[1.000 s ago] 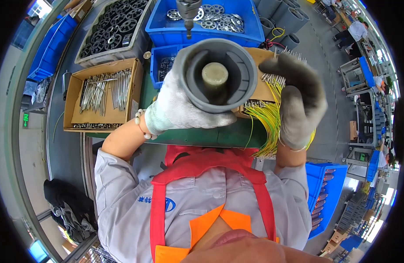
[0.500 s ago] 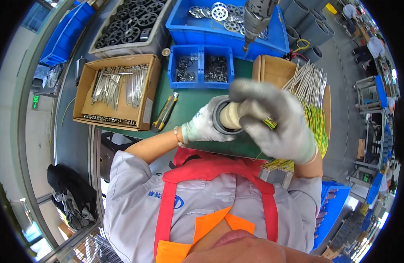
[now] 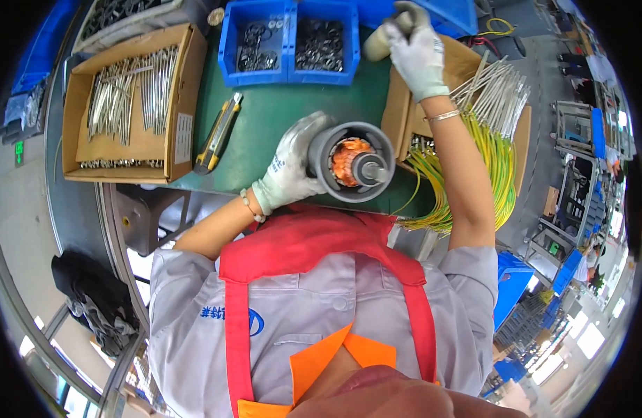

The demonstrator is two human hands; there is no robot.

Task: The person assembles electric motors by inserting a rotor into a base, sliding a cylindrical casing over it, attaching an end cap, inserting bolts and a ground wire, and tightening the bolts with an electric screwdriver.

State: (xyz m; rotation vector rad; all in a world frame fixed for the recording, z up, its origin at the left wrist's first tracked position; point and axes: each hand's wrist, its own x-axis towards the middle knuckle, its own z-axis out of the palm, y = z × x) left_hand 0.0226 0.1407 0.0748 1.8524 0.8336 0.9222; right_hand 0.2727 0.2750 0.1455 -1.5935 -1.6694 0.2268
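Left hand (image 3: 293, 159) curls around the left side of a grey cylinder (image 3: 322, 157), gripping it; copper windings (image 3: 345, 157) and a metal shaft (image 3: 377, 172) show inside the cylinder. Beyond the cylinder and to its right, the right hand (image 3: 404, 43) has its fingers bent around a pale, rounded block (image 3: 378, 45). Left of the cylinder, a utility knife (image 3: 218, 134) lies on the green desk (image 3: 265, 108).

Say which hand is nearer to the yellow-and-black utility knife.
Left. The left hand, holding the grey cylinder, is just right of the knife, apart from it. The right hand is farther right and farther forward, holding a pale rounded piece.
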